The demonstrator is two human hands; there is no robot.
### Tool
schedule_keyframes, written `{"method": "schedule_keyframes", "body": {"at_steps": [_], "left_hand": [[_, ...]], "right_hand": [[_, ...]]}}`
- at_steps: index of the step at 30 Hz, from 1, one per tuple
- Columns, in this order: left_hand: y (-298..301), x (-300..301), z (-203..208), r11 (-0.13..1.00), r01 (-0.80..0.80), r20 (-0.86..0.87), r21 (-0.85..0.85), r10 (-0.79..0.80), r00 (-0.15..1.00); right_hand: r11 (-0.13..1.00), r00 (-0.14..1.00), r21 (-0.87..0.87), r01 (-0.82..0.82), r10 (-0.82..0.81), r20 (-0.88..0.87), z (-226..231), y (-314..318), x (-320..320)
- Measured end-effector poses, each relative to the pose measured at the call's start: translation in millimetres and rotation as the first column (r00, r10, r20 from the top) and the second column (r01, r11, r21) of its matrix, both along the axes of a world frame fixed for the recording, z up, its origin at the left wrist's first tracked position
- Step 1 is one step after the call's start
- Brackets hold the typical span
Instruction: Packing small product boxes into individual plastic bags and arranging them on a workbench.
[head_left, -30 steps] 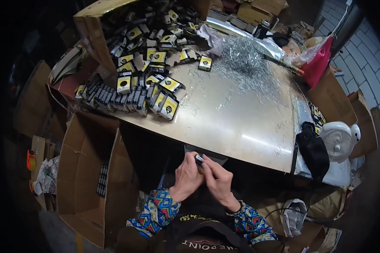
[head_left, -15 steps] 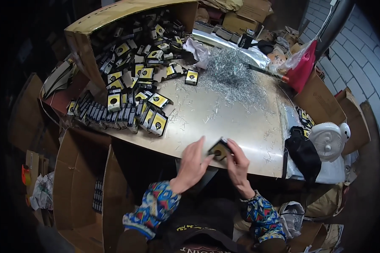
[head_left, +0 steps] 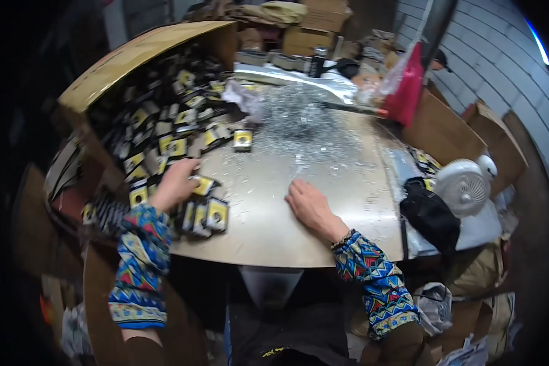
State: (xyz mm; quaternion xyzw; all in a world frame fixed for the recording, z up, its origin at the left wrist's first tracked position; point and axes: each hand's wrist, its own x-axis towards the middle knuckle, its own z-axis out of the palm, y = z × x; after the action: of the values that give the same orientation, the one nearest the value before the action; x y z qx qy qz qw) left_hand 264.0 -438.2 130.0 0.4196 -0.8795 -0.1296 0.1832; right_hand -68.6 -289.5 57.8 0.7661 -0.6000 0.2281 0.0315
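My left hand [head_left: 175,184] is over the small black, yellow and white boxes at the left of the metal tabletop [head_left: 274,226]. Its fingers are partly hidden and blurred, so whether it grips a box does not show. Just right of it, a few boxes [head_left: 206,216] stand in a row. My right hand [head_left: 311,207] rests at the middle of the tabletop with fingers curled together, below a pile of thin shiny metal pins [head_left: 302,119]. Anything between those fingertips is too small to make out. One box [head_left: 243,140] stands alone left of the pins.
A large tipped carton [head_left: 146,46] spills many small boxes at the back left. On the right lie a black pouch [head_left: 430,213] and a white fan [head_left: 463,188]. A pink bag [head_left: 404,85] hangs behind them. An open carton [head_left: 113,287] stands below the table's left edge.
Both hands have parted from the box they held together. The left went to the boxes at left, the right forward toward the pins. The whole view has shifted.
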Motion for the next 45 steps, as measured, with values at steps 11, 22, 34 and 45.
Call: {"method": "schedule_keyframes", "body": {"at_steps": [11, 22, 34, 45], "left_hand": [[-43.7, -33.3, 5.4, 0.973, 0.162, 0.439, 0.167, -0.22, 0.871], [76.6, -24.2, 59.6, 0.945, 0.045, -0.301, 0.325, 0.058, 0.952], [234.7, -24.6, -55.2, 0.424, 0.417, -0.559, 0.804, 0.779, 0.285], [335.2, -6.5, -199.2, 0.187, 0.261, -0.318, 0.947, 0.653, 0.687]], "right_hand": [[0.876, 0.904, 0.222, 0.427, -0.422, -0.073, -6.9, 14.2, -125.4], [0.91, 0.911, 0.146, 0.387, -0.402, 0.09, -5.5, 100.9, -126.9], [0.94, 0.95, 0.314, -0.132, 0.031, 0.31, -3.9, 13.9, -9.6], [0.994, 1.0, 0.107, -0.014, 0.015, -0.006, -7.3, 39.2, 70.4]]}}
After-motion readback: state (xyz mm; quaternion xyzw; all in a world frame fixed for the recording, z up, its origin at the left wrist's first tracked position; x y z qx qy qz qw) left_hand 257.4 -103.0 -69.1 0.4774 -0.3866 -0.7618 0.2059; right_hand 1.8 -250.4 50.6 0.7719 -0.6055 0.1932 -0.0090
